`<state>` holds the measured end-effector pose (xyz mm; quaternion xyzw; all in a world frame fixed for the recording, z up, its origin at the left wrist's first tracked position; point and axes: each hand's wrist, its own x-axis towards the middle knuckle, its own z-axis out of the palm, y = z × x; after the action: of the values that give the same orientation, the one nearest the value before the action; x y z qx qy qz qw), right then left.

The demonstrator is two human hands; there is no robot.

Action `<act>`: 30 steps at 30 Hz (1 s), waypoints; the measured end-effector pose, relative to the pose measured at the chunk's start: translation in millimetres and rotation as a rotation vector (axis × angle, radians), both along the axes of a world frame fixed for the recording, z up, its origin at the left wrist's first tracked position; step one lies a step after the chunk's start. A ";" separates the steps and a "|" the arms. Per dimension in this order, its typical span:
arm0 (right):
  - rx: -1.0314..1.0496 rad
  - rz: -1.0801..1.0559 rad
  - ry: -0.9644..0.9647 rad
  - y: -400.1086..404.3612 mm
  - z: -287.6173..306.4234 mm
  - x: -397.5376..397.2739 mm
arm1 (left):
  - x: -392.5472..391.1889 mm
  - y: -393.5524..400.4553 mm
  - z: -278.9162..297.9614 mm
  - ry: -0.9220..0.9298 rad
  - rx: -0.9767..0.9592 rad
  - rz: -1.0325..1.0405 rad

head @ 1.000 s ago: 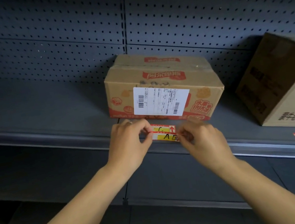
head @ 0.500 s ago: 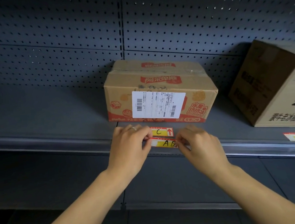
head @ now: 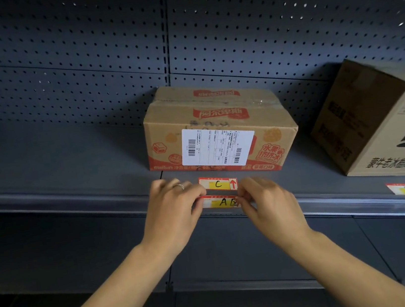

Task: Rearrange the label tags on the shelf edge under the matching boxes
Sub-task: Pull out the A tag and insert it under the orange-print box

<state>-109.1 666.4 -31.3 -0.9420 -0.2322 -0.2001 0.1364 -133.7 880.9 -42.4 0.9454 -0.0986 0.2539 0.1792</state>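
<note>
Both hands, left hand and right hand, pinch opposite ends of the "A" tag on the shelf edge, apparently to seat it level, at six o'clock from the "C" tag and printed box.

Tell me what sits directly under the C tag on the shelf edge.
Just below the C tag is a tag marked A, pinched by the left hand and right hand. Fingers cover both its ends, so further lettering is unreadable.
</note>
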 end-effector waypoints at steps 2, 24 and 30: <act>-0.004 0.016 -0.001 -1.9 -0.9 -0.8 | 0.5 1.2 -1.4 -0.008 0.012 -0.007; -0.023 0.042 -0.047 -8.3 -13.1 -3.0 | -3.4 0.0 -11.5 -0.016 0.047 -0.030; -0.022 0.058 -0.023 -10.3 -12.4 -3.8 | -4.5 -2.5 -9.3 -0.001 0.059 -0.026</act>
<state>-112.9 656.1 -43.6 -0.9340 -0.2632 -0.2041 0.1291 -138.1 878.4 -51.7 0.9487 -0.1181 0.2493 0.1546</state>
